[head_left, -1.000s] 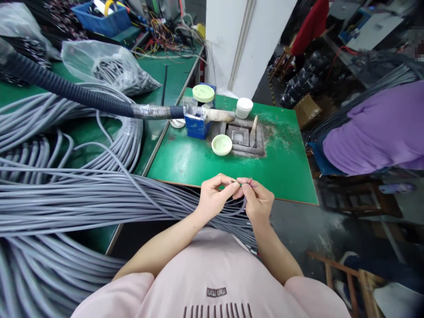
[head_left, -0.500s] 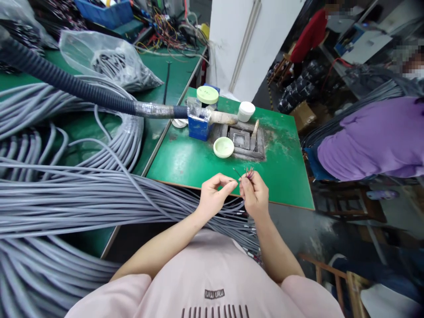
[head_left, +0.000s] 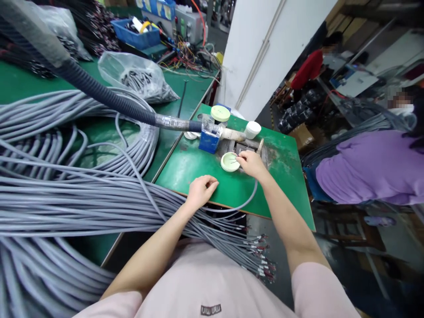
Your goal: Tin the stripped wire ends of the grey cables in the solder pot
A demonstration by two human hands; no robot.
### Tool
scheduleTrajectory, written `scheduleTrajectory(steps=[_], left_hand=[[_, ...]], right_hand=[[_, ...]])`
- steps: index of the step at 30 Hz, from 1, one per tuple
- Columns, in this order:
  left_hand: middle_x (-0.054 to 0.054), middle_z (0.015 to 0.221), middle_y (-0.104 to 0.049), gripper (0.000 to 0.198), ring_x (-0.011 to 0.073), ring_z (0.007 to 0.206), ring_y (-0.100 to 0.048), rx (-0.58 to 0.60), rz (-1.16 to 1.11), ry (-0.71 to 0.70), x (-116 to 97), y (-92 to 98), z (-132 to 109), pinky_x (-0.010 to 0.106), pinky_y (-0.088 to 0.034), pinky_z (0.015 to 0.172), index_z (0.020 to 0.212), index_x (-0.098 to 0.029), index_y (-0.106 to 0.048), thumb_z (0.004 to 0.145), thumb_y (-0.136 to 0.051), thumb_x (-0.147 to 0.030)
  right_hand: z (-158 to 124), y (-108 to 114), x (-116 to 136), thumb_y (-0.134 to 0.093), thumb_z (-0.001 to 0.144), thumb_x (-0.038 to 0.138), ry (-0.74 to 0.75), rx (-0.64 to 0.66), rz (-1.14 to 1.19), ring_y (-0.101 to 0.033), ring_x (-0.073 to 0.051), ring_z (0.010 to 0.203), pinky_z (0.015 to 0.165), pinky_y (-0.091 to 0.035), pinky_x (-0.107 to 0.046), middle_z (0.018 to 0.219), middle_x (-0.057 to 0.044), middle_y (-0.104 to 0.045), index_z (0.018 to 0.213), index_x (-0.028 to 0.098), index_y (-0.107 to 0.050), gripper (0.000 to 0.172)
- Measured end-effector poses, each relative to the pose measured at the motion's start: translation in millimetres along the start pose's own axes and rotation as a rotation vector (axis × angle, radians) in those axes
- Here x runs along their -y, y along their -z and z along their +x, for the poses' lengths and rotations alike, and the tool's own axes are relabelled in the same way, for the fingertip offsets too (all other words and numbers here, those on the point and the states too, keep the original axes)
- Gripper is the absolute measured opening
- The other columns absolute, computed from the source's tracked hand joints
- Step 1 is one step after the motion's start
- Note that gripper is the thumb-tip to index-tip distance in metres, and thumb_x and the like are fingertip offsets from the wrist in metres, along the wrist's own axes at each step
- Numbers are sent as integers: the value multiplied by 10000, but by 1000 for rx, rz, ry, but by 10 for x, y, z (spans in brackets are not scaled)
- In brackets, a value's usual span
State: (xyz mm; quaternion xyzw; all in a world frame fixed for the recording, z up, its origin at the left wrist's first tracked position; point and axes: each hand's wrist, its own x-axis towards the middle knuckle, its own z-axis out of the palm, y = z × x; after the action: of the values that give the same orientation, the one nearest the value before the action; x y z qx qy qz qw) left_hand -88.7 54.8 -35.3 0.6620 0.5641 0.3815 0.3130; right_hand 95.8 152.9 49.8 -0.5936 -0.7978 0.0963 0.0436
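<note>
My right hand (head_left: 251, 162) reaches forward over the small green table (head_left: 285, 176) and pinches the stripped end of a grey cable (head_left: 247, 202), its thin wires dipped over a pale green dish (head_left: 229, 162). The cable loops back under my wrist to the table's near edge. My left hand (head_left: 200, 191) rests at that near edge with fingers curled loosely, on the large bundle of grey cables (head_left: 82, 203); whether it grips anything I cannot make out.
A black corrugated hose (head_left: 109, 99) ends at a blue box (head_left: 208, 140) beside a metal pot (head_left: 247, 148), a white jar (head_left: 252, 129) and a green-lidded jar (head_left: 220, 115). A bagged cable bundle (head_left: 139, 81) lies behind. A person in purple (head_left: 367, 168) sits right.
My right hand has moved forward from in front of my chest to the green dish, carrying the cable end. My left hand let go of the wires and dropped to the table edge.
</note>
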Motion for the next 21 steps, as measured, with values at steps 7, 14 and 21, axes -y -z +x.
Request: scheduleTrajectory(steps=[7, 14, 21], left_hand=[[18, 729, -665, 179, 163, 740, -571, 40, 156, -97, 35, -21, -52, 304, -351, 714, 843, -197, -658, 877, -524, -310], [21, 748, -672, 179, 169, 756, -577, 63, 179, -96, 20, -13, -46, 308, -341, 713, 851, -202, -663, 880, -527, -315], [0, 718, -667, 166, 150, 734, -585, 132, 32, -24, 29, 73, 3, 293, -379, 738, 821, -201, -676, 849, -574, -329]], right_hand=[[145, -101, 102, -476, 894, 290, 24, 135, -166, -613, -212, 860, 700, -387, -277, 938, -106, -688, 878, 164, -700, 257], [182, -178, 170, -447, 912, 309, 7, 180, -274, -632, -267, 936, 763, -437, -318, 1066, -169, -658, 1016, 139, -684, 310], [182, -46, 105, -440, 908, 305, 3, 151, -267, -622, -250, 929, 754, -423, -303, 1039, -151, -668, 979, 140, -684, 303]])
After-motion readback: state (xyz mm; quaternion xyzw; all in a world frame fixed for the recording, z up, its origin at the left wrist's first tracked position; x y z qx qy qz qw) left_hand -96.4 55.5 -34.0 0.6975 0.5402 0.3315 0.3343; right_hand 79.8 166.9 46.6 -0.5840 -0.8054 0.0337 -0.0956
